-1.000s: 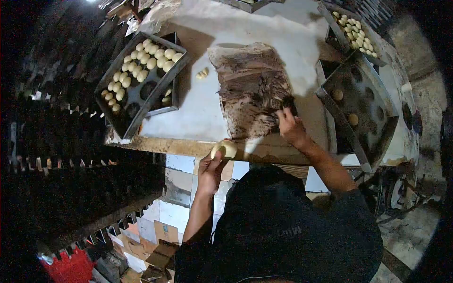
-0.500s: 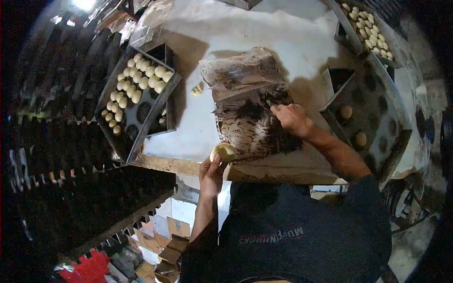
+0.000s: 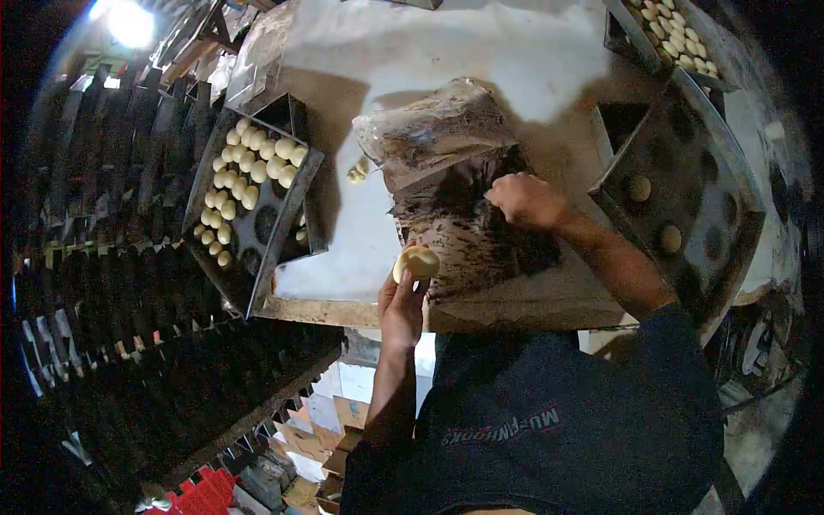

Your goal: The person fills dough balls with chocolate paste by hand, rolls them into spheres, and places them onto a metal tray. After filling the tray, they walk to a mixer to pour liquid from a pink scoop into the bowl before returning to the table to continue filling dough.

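My left hand (image 3: 401, 316) holds a pale, cupped piece of dough (image 3: 418, 261) at the front edge of the table, thumb on its near side. My right hand (image 3: 530, 202) is closed over a dark, sticky filling (image 3: 459, 184). What its curled fingers grip is hidden. The filling lies on a smeared plastic sheet (image 3: 442, 116), partly folded over it at the far side. Left of the sheet are small dough scraps (image 3: 357, 171) on the tabletop.
To the left, a metal tray (image 3: 296, 193) bears rows of dough balls (image 3: 249, 163). Another tray (image 3: 738, 193) on the right holds two balls, one of them a speckled ball (image 3: 640, 189). Farther back, a third tray holds more dough balls (image 3: 678, 39). Dark racks (image 3: 103, 206) stand at left.
The dough in my left hand has tilted, showing its hollow side, and is slightly higher. My right hand stays at the filling, its fingers curled more tightly. The camera view has shifted a little.
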Motion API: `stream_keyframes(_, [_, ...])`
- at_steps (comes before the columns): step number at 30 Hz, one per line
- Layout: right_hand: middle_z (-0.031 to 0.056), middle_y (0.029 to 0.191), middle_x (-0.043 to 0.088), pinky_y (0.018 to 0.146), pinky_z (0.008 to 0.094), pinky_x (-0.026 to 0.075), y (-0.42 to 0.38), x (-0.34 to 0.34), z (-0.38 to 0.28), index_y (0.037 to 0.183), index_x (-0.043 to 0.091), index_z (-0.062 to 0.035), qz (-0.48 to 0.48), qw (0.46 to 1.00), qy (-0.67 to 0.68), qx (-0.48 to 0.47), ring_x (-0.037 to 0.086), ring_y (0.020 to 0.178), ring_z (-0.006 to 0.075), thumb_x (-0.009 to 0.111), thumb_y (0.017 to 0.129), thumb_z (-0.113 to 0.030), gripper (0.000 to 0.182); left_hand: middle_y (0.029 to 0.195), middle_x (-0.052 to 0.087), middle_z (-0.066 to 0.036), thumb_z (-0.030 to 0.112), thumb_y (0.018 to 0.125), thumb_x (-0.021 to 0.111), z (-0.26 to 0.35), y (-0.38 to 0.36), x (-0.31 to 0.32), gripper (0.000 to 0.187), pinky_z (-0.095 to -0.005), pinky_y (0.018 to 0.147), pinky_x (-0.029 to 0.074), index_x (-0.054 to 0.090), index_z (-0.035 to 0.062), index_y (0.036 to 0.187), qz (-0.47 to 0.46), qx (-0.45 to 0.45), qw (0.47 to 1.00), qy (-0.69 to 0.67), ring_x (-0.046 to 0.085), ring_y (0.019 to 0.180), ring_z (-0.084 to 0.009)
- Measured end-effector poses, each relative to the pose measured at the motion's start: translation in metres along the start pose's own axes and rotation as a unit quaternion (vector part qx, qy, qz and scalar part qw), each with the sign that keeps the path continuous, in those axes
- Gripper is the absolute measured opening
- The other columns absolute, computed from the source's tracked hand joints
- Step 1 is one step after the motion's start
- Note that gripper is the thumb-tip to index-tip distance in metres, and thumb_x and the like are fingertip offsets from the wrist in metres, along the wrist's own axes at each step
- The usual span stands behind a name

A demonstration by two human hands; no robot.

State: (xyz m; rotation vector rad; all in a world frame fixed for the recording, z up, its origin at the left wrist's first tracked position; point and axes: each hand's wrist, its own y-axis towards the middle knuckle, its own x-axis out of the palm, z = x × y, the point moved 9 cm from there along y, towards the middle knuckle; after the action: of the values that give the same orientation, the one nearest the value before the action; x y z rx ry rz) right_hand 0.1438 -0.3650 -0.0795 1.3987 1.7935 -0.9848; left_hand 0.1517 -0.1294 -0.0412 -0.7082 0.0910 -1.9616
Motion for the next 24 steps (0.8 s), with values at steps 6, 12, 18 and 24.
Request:
stream_keyframes(6, [0.0135, 0.086, 0.069, 0.068, 0.0352, 0.053, -0.041, -0.008, -0.024, 0.098, 0.068, -0.0004, 0.17, 0.943, 0.277, -0.077, 0.067, 0.076, 0.0267, 0.062, 0.083, -0.005, 0.017, 0.122, 0.055, -0.009, 0.025, 0.096, 0.053, -0.047, 0.013, -0.003, 0.04, -0.0366, 0.094, 0.046, 0.051, 0.0038, 0.129, 0.083, -0.123, 0.988, -0.052, 0.053, 0.114, -0.0206])
stream_keyframes(12, [0.0123, 0.09, 0.058, 0.066, 0.0339, 0.052, -0.1, 0.018, -0.076, 0.124, 0.055, -0.0028, 0.298, 0.953, -0.025, -0.056, 0.063, 0.081, 0.0271, 0.061, 0.071, 0.002, 0.053, 0.118, 0.058, -0.012, 0.023, 0.098, 0.047, -0.067, 0.01, 0.036, 0.037, -0.033, 0.087, 0.049, 0.05, -0.0003, 0.127, 0.007, -0.129, 0.976, -0.177, 0.059, 0.103, -0.0221])
stream_keyframes(18, [0.014, 0.095, 0.057, 0.073, 0.037, 0.052, -0.138, 0.076, -0.035, 0.116, 0.061, 0.0003, 0.168, 0.968, -0.088, 0.163, 0.061, 0.086, 0.0297, 0.066, 0.078, -0.008, 0.039, 0.121, 0.057, -0.013, 0.024, 0.099, 0.046, -0.063, 0.002, -0.007, 0.039, -0.0352, 0.099, 0.048, 0.047, -0.0043, 0.125, -0.032, -0.082, 0.976, -0.201, 0.057, 0.111, -0.0245])
stream_keyframes(24, [0.0162, 0.107, 0.059, 0.079, 0.0392, 0.051, -0.116, 0.0, -0.16, 0.102, 0.067, -0.0012, 0.365, 0.922, 0.129, 0.013, 0.061, 0.092, 0.0289, 0.071, 0.079, -0.013, 0.026, 0.123, 0.054, -0.012, 0.025, 0.099, 0.046, -0.013, -0.048, -0.002, 0.043, -0.0306, 0.087, 0.055, 0.039, 0.0059, 0.137, -0.08, -0.037, 0.975, -0.204, 0.059, 0.107, -0.0226])
